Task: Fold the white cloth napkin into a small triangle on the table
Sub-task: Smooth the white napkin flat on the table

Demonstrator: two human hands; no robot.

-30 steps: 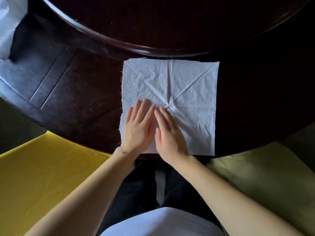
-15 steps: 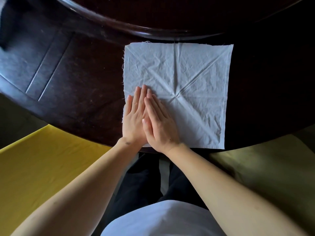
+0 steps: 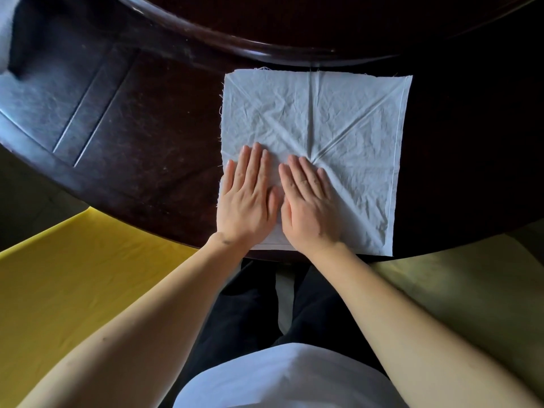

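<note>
The white cloth napkin point(image 3: 338, 119) lies spread flat as a square on the dark wooden table point(image 3: 153, 136), its near edge at the table's front rim. Crease lines cross it and meet near its middle. My left hand point(image 3: 247, 198) rests palm down on the napkin's near left part, fingers straight and close together. Beside it, my right hand point(image 3: 309, 204) also lies flat on the cloth, fingertips just short of the crease centre. Neither hand grips the fabric. The napkin's near left corner is hidden under my hands.
A raised round inner section point(image 3: 265, 22) of the table curves just beyond the napkin's far edge. A yellow surface point(image 3: 73, 284) lies below the table at the left, a dull green one point(image 3: 471, 295) at the right. My dark trousers and white shirt fill the bottom centre.
My hands overlapped half a second ago; now they lie side by side with a small gap. The right hand has slid right, the left towards the napkin's left edge. The view has shifted slightly.
</note>
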